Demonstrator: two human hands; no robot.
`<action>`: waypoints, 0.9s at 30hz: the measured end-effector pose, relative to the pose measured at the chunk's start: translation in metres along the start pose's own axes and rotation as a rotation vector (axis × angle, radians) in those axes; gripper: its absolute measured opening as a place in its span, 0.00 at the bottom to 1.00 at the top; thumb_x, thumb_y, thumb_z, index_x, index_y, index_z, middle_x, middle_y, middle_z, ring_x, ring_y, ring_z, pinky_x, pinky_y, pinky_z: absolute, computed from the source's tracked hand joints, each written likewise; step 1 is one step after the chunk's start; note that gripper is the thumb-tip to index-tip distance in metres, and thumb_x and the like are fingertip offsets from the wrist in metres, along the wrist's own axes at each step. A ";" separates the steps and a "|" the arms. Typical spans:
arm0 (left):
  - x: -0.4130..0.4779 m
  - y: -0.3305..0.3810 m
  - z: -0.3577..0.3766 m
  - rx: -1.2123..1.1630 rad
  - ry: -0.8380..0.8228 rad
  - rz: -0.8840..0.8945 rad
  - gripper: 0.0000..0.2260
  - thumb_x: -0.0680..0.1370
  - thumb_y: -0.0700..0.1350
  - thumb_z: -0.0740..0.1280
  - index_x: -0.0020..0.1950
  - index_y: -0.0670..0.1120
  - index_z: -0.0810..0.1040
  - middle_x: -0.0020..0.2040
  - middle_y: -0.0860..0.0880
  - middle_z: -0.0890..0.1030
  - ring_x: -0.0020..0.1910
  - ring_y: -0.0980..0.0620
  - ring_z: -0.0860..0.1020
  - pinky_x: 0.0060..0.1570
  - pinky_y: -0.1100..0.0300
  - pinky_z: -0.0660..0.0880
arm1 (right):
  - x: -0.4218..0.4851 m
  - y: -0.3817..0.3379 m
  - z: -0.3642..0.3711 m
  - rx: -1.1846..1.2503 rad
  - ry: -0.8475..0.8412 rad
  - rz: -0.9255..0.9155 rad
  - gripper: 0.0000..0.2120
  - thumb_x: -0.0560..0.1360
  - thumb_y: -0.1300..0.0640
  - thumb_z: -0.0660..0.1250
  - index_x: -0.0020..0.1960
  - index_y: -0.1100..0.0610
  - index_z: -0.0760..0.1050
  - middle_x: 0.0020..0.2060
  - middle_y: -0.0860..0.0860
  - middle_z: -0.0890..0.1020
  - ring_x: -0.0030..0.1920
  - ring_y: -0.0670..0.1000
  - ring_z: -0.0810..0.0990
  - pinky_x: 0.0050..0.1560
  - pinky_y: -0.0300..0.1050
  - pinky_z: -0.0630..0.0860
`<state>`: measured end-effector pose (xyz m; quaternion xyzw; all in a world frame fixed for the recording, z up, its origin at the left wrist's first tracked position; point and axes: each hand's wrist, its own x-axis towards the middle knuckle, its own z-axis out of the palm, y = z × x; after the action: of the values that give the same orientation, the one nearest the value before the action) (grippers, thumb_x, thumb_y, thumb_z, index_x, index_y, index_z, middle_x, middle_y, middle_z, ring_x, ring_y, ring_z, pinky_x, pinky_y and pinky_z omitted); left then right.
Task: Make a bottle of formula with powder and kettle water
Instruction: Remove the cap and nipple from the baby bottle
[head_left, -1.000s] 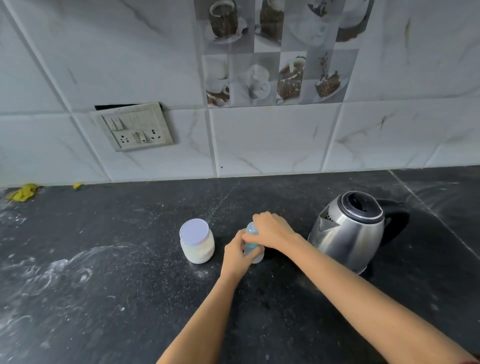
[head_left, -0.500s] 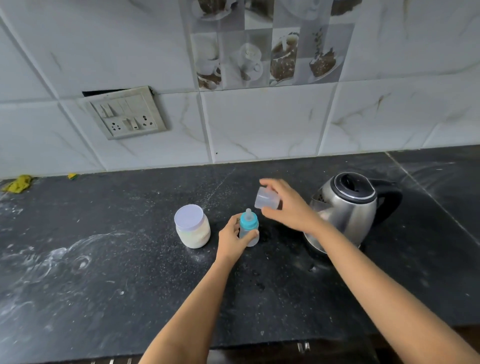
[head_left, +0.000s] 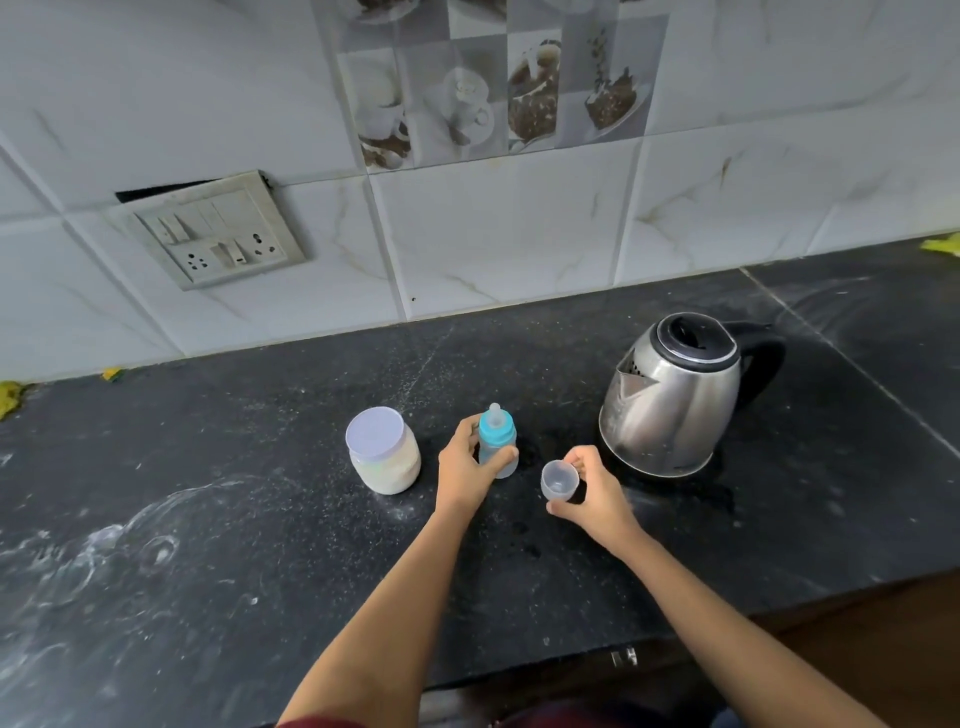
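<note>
Both hands work near the middle of the dark desk (head_left: 208, 519), each with something in it. Farthest left of the task's things stands the powder jar (head_left: 384, 452), upright, its pale lid on, with whitish powder showing through the wall. Just beside it, the left hand (head_left: 465, 467) wraps thumb and fingers round the lower body of the baby bottle (head_left: 497, 441), which stands upright on the desk with its blue collar (head_left: 496, 431) and teat (head_left: 495, 413) not yet removed. Next to that, the right hand (head_left: 592, 499) pinches the clear bottle cap (head_left: 558, 480) at its rim, the hollow turned up toward the camera, low over the desk. The steel kettle (head_left: 675, 400) sits well to the right, lid closed, spout toward the hands.

The step in hand looks like parking the cap before the collar comes off. It is best set down hollow-up on a clean patch, away from the pale dust scattered on the desk and clear of the path to the kettle. The left grip should stay low, so the collar is free for the right hand to twist.

Fingers cover much of the bottle's body, so whether anything is inside cannot be told. The kettle's water level is hidden, and no scoop is visible. Both forearms are cut off at the bottom edge.
</note>
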<state>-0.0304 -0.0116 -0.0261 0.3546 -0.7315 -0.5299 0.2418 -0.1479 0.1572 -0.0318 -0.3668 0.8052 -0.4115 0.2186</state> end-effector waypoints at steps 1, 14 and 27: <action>0.000 0.000 0.000 -0.001 -0.005 0.001 0.25 0.71 0.47 0.77 0.65 0.56 0.72 0.62 0.57 0.77 0.62 0.57 0.74 0.60 0.63 0.68 | 0.001 -0.001 0.000 -0.011 -0.002 0.010 0.29 0.66 0.59 0.79 0.58 0.50 0.65 0.53 0.45 0.76 0.55 0.45 0.76 0.53 0.36 0.72; -0.001 0.000 -0.001 0.012 -0.019 0.081 0.22 0.73 0.49 0.76 0.63 0.57 0.73 0.57 0.62 0.80 0.57 0.66 0.77 0.56 0.72 0.70 | 0.056 -0.096 0.004 -0.361 0.054 -0.028 0.37 0.67 0.34 0.72 0.68 0.52 0.67 0.49 0.48 0.77 0.46 0.45 0.77 0.43 0.42 0.76; 0.013 -0.013 -0.012 -0.001 -0.173 0.060 0.23 0.68 0.49 0.76 0.60 0.65 0.76 0.54 0.63 0.83 0.54 0.64 0.80 0.50 0.72 0.74 | 0.085 -0.094 0.016 -0.352 -0.116 -0.095 0.20 0.65 0.45 0.77 0.47 0.52 0.71 0.45 0.48 0.80 0.44 0.48 0.78 0.46 0.45 0.78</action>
<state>-0.0262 -0.0312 -0.0351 0.2854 -0.7595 -0.5516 0.1936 -0.1533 0.0473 0.0322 -0.4601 0.8326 -0.2524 0.1772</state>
